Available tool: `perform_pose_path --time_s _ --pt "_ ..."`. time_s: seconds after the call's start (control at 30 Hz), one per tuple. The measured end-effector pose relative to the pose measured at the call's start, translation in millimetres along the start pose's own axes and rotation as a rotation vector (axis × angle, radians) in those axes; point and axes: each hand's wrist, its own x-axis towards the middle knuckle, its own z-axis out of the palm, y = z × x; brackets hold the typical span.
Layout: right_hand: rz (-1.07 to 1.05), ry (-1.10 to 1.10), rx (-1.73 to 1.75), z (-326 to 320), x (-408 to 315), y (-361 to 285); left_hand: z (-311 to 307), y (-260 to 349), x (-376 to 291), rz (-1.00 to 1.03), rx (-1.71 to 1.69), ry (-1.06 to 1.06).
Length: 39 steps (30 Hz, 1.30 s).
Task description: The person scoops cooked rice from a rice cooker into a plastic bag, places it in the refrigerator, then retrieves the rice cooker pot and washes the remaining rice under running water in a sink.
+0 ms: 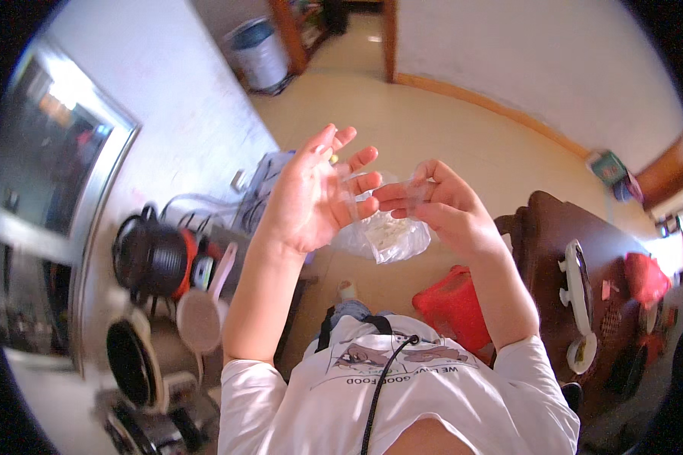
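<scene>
My left hand (324,199) is raised palm up with its fingers spread. A blurred band of clear plastic crosses its fingers. Just to the right, my right hand (449,205) has its fingers bent together on thin clear plastic, their tips close to the left fingers. Below and between both hands shows a clear plastic bag (395,236) with off-white contents. Whether it hangs from the plastic at my fingers or rests on something below cannot be told. The hands partly cover its upper part.
To the left stand a black and red pot-like appliance (153,256), a pale pan (199,318) and a dark-faced round pan (130,364). A red bag (455,304) is beside a dark wooden table (552,250) at right. A bin (259,57) stands by the doorway.
</scene>
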Motion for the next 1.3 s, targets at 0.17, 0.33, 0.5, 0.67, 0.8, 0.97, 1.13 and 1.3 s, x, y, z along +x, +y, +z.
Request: perform_pose_path --time_s 0.17,0.33,0.5,0.67,0.8,0.97,1.13,1.3 --pt "-0.093 0.163 0.150 -98.6 22.4 5.7 29.5 -12.0 132.7 -0.165 0.021 -0.122" --pt "-0.141 0.363 0.035 -170.5 71.7 -17.0 61.6 -3.2 261.1 -0.298 0.095 -0.179" --pt "-0.309 0.747 0.098 -234.0 105.1 -43.3 84.7 -1.7 372.4 -0.401 0.210 -0.350" --pt "-0.435 0.888 0.132 -321.5 126.4 -72.3 103.1 -7.9 486.3 -0.584 0.386 -0.573" --pt "-0.482 0.906 0.178 -406.4 135.8 -102.8 123.7 -22.8 583.5 -0.725 0.599 -0.804" --pt "-0.502 1.003 0.166 -523.7 129.5 -150.5 167.8 -50.8 697.4 -0.752 0.531 -0.838" --pt "-0.546 1.176 0.139 -621.4 106.1 -207.4 212.2 -89.5 795.5 -0.744 0.197 -0.816" --pt "-0.598 1.371 0.144 -731.4 66.6 -259.2 228.1 -133.6 920.4 -0.945 -0.152 -0.744"
